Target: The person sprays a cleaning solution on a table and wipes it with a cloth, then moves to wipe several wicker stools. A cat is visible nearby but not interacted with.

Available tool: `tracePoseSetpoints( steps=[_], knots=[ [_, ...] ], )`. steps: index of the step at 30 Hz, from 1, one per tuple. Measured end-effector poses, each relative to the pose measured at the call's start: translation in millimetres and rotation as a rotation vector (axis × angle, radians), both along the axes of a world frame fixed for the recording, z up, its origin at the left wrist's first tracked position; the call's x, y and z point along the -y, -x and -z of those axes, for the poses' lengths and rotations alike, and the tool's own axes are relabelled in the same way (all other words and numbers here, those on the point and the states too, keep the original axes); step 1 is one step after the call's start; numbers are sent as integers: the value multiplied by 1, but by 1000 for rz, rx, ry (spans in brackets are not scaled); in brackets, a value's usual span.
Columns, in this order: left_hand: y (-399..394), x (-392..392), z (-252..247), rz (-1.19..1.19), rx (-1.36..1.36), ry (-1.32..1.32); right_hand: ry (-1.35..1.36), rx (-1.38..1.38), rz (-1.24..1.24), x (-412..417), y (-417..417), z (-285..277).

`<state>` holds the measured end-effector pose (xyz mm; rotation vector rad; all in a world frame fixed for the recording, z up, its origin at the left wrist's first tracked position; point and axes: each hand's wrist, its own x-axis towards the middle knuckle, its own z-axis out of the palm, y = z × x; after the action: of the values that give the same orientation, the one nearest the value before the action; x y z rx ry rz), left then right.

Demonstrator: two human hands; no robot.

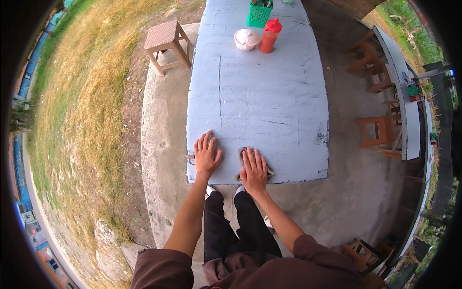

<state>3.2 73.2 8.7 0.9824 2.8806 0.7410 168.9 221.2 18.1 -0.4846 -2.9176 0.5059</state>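
A long table with a worn pale blue top (252, 94) stretches away before me. Near its front edge my right hand (255, 171) lies flat over a crumpled greyish cloth (245, 151), pressing it to the surface. Parts of the cloth stick out past the fingertips and beside the palm. At the near left corner my left hand (206, 153) rests on the tabletop, fingers spread and holding nothing. Small white specks (240, 116) lie on the surface ahead of both hands.
Farther along the table stand a lidded pink-and-white bowl (246, 39), a red squeeze bottle (270, 36) and a green plastic basket (259, 15). A woven-pattern plastic stool (169, 39) is at the left. Brown stools (377, 130) line another table (410, 126) on the right.
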Motion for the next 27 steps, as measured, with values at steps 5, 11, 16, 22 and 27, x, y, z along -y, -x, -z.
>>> tracePoseSetpoints(
  steps=[5, 11, 16, 22, 27],
  knots=[
    [1, 1, 2, -3, 9, 2, 2, 24, -57, -10, 5, -5],
    [-2, 3, 1, -28, 74, 16, -211, -72, 360, -92, 144, 16],
    [10, -6, 4, -123, 55, 38, -195, -119, 397, -123, 229, 21],
    [39, -11, 8, -117, -30, 54, -25, -221, -23, -110, 191, 18],
    [41, -10, 8, -124, -42, 41, 108, -97, -106, -43, 82, 1]
  ],
)
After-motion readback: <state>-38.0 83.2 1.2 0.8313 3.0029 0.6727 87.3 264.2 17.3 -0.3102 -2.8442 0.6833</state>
